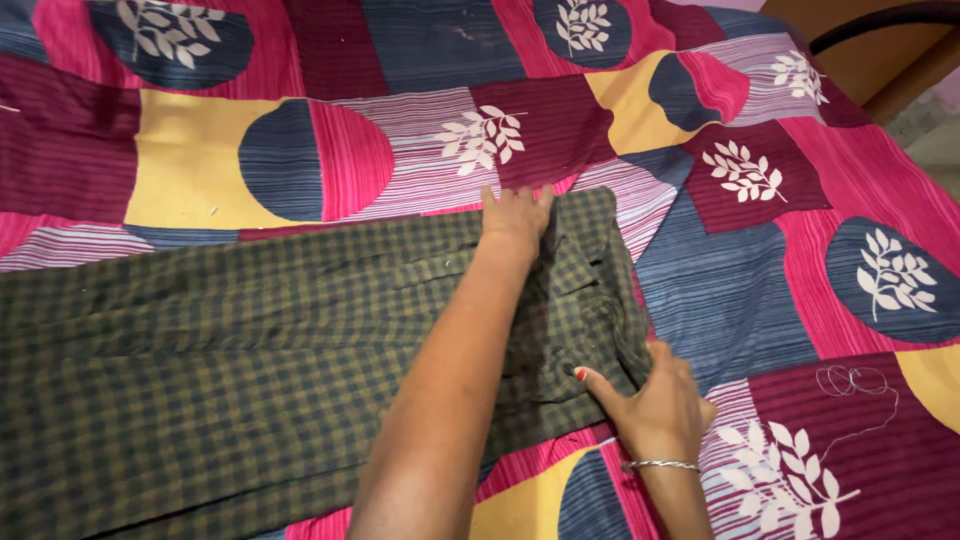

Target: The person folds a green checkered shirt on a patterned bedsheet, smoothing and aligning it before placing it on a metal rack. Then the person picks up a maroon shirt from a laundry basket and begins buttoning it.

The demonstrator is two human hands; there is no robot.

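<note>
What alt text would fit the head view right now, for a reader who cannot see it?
A person's left hand presses flat on the far edge of a dark green checked garment spread over a patchwork bedsheet, while the right hand, wearing a silver bangle, grips the garment's near corner.

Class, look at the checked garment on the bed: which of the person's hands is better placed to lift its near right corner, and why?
Probably the right hand: it already touches the checked garment at that corner, thumb on the cloth. The left hand lies flat at the far edge, pressing the cloth down on the patterned bedsheet.
</note>
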